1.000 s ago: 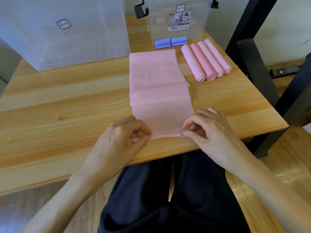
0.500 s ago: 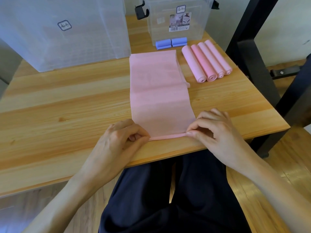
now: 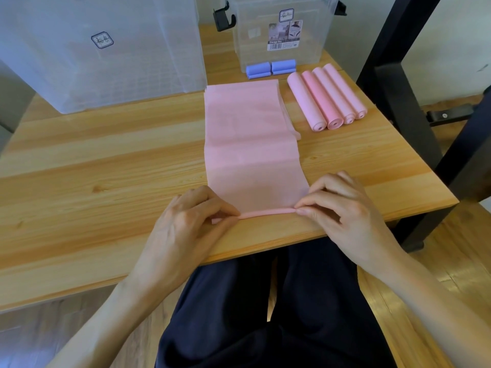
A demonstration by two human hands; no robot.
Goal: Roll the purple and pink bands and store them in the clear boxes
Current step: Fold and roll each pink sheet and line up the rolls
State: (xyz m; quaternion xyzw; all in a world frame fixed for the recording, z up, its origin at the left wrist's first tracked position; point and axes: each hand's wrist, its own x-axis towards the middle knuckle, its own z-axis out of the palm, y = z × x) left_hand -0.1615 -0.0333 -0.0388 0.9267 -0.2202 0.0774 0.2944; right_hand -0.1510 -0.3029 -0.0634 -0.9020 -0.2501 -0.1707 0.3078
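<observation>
A flat pink band lies lengthwise on the wooden table, its near end turned into a thin roll. My left hand pinches the roll's left end. My right hand pinches its right end. Several finished pink rolls lie side by side at the back right. Two folded purple bands sit in front of the small clear box. A large clear box stands at the back left.
A black metal frame rises just past the table's right edge. The table's near edge runs right under my hands, with my dark trousers below it. Bare wood stretches left of the band.
Both hands have turned the band's near edge over into a tighter, rounder thin roll. My right hand has slid outward to the roll's right end.
</observation>
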